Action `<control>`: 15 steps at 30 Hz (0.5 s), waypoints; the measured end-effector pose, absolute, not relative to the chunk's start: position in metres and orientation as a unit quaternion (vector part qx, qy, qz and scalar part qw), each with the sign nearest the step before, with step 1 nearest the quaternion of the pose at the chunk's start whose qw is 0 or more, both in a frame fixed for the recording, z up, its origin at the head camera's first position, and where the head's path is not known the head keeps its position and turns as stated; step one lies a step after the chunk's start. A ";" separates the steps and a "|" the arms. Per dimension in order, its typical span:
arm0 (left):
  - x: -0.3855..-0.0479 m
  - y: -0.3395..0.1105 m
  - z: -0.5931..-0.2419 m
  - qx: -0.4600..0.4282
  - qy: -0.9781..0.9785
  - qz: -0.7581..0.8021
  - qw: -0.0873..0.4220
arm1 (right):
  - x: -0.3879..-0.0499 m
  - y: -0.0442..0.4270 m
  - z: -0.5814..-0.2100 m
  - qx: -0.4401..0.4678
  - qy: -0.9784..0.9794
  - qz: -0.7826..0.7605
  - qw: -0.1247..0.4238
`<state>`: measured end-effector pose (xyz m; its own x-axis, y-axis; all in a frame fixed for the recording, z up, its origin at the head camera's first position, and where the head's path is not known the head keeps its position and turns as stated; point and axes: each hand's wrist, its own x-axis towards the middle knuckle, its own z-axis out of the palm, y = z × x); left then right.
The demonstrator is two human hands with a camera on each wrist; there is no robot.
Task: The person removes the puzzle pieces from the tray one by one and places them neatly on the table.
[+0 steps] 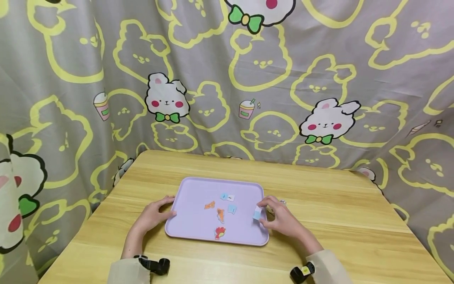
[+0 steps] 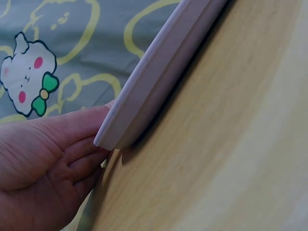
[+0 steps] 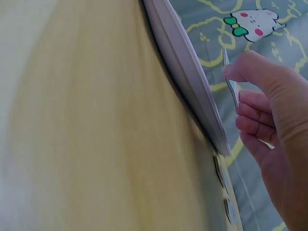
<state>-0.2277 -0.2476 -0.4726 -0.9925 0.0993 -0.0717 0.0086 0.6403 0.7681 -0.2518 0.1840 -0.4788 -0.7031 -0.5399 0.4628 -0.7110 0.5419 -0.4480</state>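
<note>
A lilac tray [image 1: 198, 230] lies on the wooden table. My left hand [image 1: 154, 215] grips its left edge, thumb over the rim; in the left wrist view the fingers [image 2: 86, 161] meet the tray's outer side. Above the tray's right edge, my right hand [image 1: 281, 217] pinches a flat blue-and-white cutout piece [image 1: 257, 213] between thumb and fingers. The right wrist view has this piece [image 3: 230, 79] edge-on. Inside the tray lie a blue-and-white pair of pieces [image 1: 227, 196], a light blue piece [image 1: 232, 208], orange pieces [image 1: 220, 215] and a red piece [image 1: 219, 232].
Small flat pieces [image 1: 283, 202] rest on the table [image 1: 340, 221] right of the tray, partly hidden behind my right hand; the right wrist view shows them too [image 3: 230, 211]. A grey curtain [image 1: 213, 130] with rabbit prints hangs behind the table and along its sides.
</note>
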 end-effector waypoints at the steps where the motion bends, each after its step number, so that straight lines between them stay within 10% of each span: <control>1: -0.228 -0.248 -0.473 0.029 0.904 0.422 0.053 | -0.253 0.187 -0.479 0.364 -0.866 0.312 0.141; 15: -0.228 -0.248 -0.473 0.034 0.906 0.420 0.047 | -0.263 0.222 -0.484 0.356 -0.863 0.327 0.147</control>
<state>-0.2277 -0.2478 -0.4726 -0.9932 0.1018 -0.0564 0.0229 0.6457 0.7633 -0.2632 0.2216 -0.4838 -0.7037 -0.5187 0.4856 -0.7102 0.5332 -0.4596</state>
